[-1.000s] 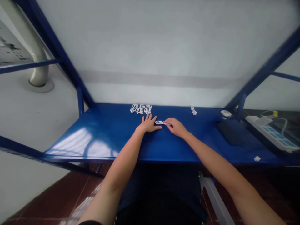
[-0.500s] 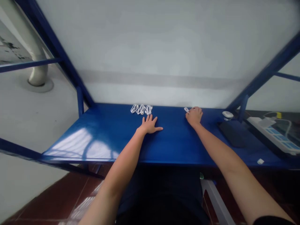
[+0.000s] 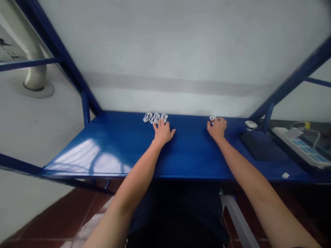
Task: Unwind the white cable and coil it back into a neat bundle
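Three coiled white cables (image 3: 155,118) lie side by side near the back edge of the blue table (image 3: 129,137). My left hand (image 3: 162,132) rests with its fingers apart, the fingertips touching the rightmost coil. Farther right, my right hand (image 3: 217,128) is at another small white cable (image 3: 212,118), which shows just beyond its fingers. The fingers of that hand are curled and spread, and part of the cable is hidden behind them; a grip on it cannot be made out.
To the right are a white rounded case (image 3: 250,124), a dark flat phone-like object (image 3: 256,146), a small white block (image 3: 286,175) and a white power strip (image 3: 307,148). Blue frame posts rise at both sides. A grey wall stands behind the table.
My left hand has moved forward onto the rightmost coil. My right hand has shifted slightly right, its fingers looser, and the small cable beside it has moved right too.
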`<action>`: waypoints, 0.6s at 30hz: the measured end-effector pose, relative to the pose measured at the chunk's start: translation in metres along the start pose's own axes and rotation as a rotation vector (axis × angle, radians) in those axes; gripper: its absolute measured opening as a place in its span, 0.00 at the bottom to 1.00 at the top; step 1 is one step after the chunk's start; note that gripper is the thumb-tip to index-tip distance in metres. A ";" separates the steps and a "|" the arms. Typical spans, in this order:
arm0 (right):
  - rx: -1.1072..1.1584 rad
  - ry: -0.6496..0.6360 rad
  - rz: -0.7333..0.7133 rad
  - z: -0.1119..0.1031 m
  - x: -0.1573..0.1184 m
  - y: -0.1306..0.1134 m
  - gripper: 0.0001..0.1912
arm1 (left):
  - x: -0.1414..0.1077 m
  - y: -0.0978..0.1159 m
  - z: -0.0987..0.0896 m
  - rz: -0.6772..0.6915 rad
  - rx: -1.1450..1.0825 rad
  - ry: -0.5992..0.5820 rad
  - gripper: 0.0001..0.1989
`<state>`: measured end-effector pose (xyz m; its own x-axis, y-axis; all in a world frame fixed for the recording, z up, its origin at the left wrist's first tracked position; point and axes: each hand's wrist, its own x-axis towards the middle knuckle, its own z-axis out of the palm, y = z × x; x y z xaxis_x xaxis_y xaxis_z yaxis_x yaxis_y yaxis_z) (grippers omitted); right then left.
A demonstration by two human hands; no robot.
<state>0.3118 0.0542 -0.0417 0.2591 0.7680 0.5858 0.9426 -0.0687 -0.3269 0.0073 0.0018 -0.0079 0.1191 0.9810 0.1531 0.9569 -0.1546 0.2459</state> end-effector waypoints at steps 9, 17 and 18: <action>0.066 -0.032 0.042 -0.001 0.000 0.001 0.10 | 0.011 -0.004 0.004 -0.056 -0.018 0.289 0.19; 0.095 -0.048 0.054 -0.002 0.000 0.001 0.10 | 0.028 -0.001 0.015 0.050 0.161 0.132 0.28; 0.099 -0.049 0.064 -0.002 0.000 0.001 0.10 | 0.030 -0.001 0.016 0.068 0.166 0.110 0.28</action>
<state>0.3131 0.0528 -0.0402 0.3055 0.7944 0.5249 0.8984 -0.0578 -0.4354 0.0144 0.0334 -0.0190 0.1640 0.9489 0.2696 0.9792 -0.1897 0.0719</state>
